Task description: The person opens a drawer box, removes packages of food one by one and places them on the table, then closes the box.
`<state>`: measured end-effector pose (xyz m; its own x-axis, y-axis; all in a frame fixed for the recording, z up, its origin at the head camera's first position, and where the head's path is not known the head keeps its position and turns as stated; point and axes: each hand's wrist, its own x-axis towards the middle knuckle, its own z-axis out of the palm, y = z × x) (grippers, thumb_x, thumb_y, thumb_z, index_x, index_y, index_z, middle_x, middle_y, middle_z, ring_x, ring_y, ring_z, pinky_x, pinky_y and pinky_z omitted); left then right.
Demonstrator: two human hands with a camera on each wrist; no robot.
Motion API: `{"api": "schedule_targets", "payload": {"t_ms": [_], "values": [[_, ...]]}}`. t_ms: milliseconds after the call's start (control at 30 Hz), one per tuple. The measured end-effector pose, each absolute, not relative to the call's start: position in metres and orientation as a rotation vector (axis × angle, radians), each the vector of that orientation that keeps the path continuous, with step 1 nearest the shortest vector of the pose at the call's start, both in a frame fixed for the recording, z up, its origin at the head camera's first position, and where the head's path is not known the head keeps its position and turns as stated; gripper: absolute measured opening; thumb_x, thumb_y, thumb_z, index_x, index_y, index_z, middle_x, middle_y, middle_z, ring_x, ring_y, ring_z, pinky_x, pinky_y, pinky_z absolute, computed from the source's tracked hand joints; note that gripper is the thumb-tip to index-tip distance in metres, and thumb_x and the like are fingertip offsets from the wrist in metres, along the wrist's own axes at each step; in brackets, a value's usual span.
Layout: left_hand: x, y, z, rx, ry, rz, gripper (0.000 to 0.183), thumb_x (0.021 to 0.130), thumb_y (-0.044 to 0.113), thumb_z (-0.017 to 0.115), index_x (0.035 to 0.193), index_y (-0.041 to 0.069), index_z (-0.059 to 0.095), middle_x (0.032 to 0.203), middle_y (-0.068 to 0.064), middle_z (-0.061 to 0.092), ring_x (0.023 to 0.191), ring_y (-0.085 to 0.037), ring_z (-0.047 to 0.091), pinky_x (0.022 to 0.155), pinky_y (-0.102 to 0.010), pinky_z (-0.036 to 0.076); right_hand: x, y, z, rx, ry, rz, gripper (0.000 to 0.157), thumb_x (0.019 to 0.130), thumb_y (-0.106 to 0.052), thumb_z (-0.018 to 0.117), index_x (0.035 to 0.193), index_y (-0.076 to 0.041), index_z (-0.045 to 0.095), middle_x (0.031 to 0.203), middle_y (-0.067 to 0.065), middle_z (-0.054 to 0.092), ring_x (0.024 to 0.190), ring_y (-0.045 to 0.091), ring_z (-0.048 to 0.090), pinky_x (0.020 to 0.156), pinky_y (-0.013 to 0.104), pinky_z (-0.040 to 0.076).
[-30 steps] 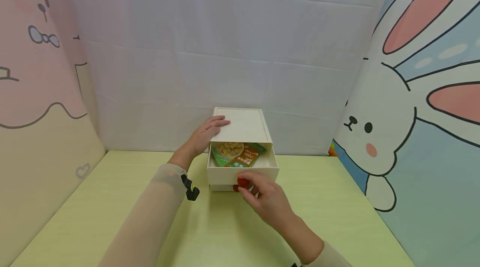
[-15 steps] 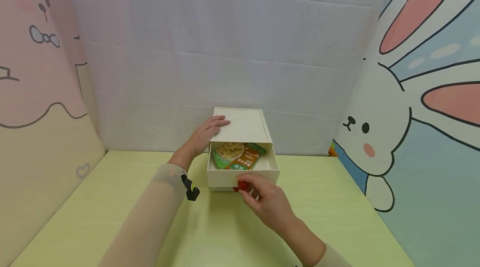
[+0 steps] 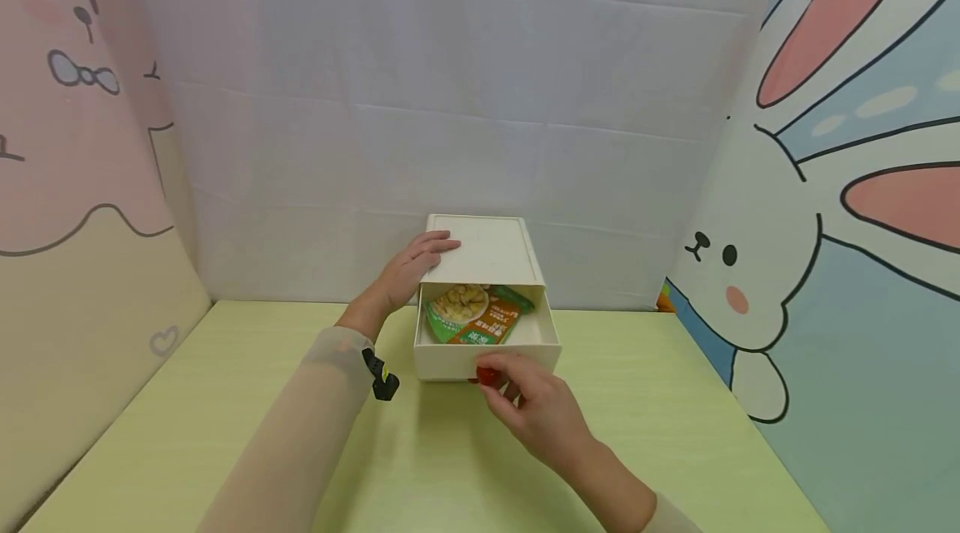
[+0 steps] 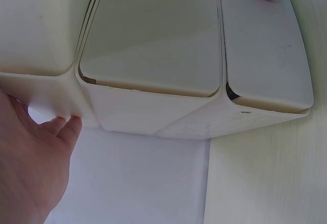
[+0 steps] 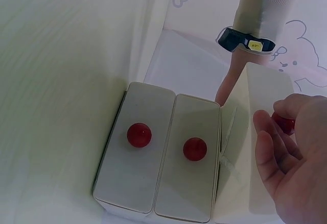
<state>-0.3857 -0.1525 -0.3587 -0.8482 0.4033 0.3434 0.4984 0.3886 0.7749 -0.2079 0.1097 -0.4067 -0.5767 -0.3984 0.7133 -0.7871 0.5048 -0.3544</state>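
Observation:
In the head view a small white drawer cabinet (image 3: 483, 250) stands at the back of the table. Its top drawer (image 3: 442, 362) is pulled out, and a green and orange food packet (image 3: 480, 318) lies inside. My right hand (image 3: 538, 410) pinches that drawer's red round knob (image 3: 487, 376) between thumb and fingers. On the cabinet's upper left edge rests my left hand (image 3: 405, 273), its fingers stretched over the top. The left wrist view shows the left hand (image 4: 36, 163) against the cabinet's side. Two lower drawers, with red knobs (image 5: 195, 149), are shut in the right wrist view.
The pale yellow-green table (image 3: 645, 416) spreads around the cabinet. Behind it hangs a white cloth (image 3: 450, 100). Cartoon-printed panels flank both sides, with a rabbit (image 3: 757, 266) on the right. A black strap (image 3: 381, 375) circles the left wrist.
The top drawer has come a little farther toward me with the right hand on its knob. More of the packet shows. My left hand has stayed in place.

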Motion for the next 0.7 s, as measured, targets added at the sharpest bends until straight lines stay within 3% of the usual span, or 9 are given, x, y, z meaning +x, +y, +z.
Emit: {"api": "schedule_targets", "payload": {"t_ms": [700], "values": [[-0.3875,-0.1523,-0.3599,-0.796,-2.546,-1.468,0.052,0.117,0.028,0.035,0.160,0.014,0.058,0.181,-0.005,0.031,0.171,-0.036,0.019,0.135,-0.068,0.017,-0.2016,0.1121,-0.4092,0.979,-2.188,0.932,0.037,0.091,0.000,0.086,0.125,-0.011,0.074,0.105,0.001,0.079,0.085,0.005,0.073,0.070,0.012,0.058]]}}
